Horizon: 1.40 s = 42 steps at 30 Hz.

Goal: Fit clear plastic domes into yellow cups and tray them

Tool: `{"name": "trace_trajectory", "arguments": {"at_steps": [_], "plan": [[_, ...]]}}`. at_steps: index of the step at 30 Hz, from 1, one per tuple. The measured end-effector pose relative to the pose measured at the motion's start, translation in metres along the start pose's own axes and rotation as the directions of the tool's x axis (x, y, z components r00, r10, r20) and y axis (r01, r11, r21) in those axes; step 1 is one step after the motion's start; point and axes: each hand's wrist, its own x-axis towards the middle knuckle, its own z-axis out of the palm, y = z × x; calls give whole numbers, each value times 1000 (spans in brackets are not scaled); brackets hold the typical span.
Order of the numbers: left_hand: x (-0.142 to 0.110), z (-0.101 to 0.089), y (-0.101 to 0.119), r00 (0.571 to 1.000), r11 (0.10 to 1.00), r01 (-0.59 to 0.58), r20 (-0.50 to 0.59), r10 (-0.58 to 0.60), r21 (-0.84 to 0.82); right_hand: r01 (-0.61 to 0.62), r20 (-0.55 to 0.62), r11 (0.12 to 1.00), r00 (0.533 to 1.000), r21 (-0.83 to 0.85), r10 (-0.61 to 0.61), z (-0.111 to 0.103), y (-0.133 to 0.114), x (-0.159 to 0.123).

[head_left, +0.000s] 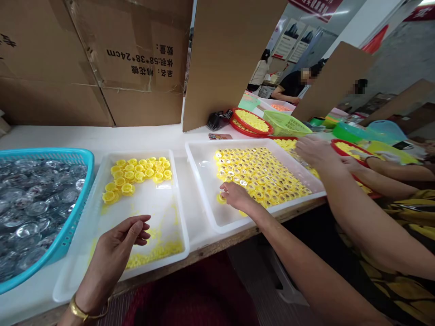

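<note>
A blue basket [89, 174] at the far left was heaped with clear, shiny round pieces [29, 199]. Next to it, a left white tray [144, 201] held loose yellow cups [139, 168] grouped towards its far end, with yellow crumbs [154, 254] strewn along the near edge. The person's left hand [125, 237] hung above this tray, fingers loosely curled and apart from the cups, with nothing visible in its grasp.

To the right, separated by a strip of white table [185, 185], a right white tray [205, 174] carried close rows of yellow pieces with shiny round tops [261, 172], while its left side was mostly bare. There the person's right hand [236, 195] reached in, fingertips at a single yellow piece [220, 198]; whether they gripped it could not be told.

Beyond stood a red basket [271, 129] full of yellow pieces, beside a light green basket [285, 120]. A co-worker's hand [312, 150] showed blurred near the right tray's far corner.
</note>
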Motion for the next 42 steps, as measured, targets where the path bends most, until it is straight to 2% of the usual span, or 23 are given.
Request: {"name": "trace_trajectory", "arguments": {"at_steps": [3, 7, 11, 13, 16, 18, 20, 21, 22, 24, 26, 30, 33, 36, 38, 39, 40, 42], "plan": [[4, -4, -4, 999, 1000, 16, 45, -15, -22, 30, -10, 991, 999, -134, -31, -4, -8, -5], [4, -3, 2, 998, 998, 25, 56, -21, -62, 97, 43, 966, 995, -240, -89, -3, -16, -9], [1, -6, 13, 998, 998, -19, 59, 23, -68, 101, 43, 948, 995, -301, -92, -3, -7, 5], [2, -18, 18, 997, 997, -70, 29, 71, -23, 93, 32, 900, 996, -425, -88, -4, -3, 16], [5, -56, 25, 974, 969, -184, -102, 203, 165, 136, -64, 872, 980, -470, -187, -3, -16, 21], [11, -92, 28, 916, 884, -222, -221, 333, 412, 214, -125, 890, 950, -403, -285, 2, -44, 15], [22, -127, 26, 855, 721, -127, -293, 427, 681, 376, -92, 894, 909, -244, -407, 13, -83, 7], [28, -142, 24, 869, 627, -36, -285, 404, 778, 463, -30, 876, 882, -133, -471, 21, -105, 3], [34, -155, 20, 909, 517, 60, -261, 324, 854, 522, 29, 852, 853, -43, -522, 30, -127, 1], [45, -171, 12, 978, 321, 124, -170, 118, 939, 573, 127, 819, 810, 33, -572, 53, -166, 2], [51, -176, 4, 996, 249, 89, -90, -7, 964, 585, 206, 811, 794, 0, -573, 79, -197, 9], [53, -171, -6, 999, 268, 32, -21, -45, 963, 532, 230, 839, 835, -112, -499, 124, -233, 27], [54, -171, -10, 999, 304, 20, -8, -41, 952, 494, 207, 856, 863, -152, -461, 140, -239, 33], [55, -178, -13, 1000, 363, 25, -26, -4, 931, 492, 195, 853, 866, -175, -460, 137, -229, 30], [53, -180, -13, 995, 362, 41, -72, 74, 931, 490, 198, 852, 868, -187, -456, 127, -217, 24], [50, -178, -12, 983, 345, 48, -106, 153, 937, 483, 195, 854, 872, -193, -449, 121, -210, 20], [46, -173, -9, 957, 327, 50, -139, 255, 944, 475, 184, 858, 877, -195, -443, 114, -202, 16], [36, -154, -2, 875, 328, -2, -157, 459, 945, 453, 143, 872, 890, -183, -433, 104, -187, 7]]}}
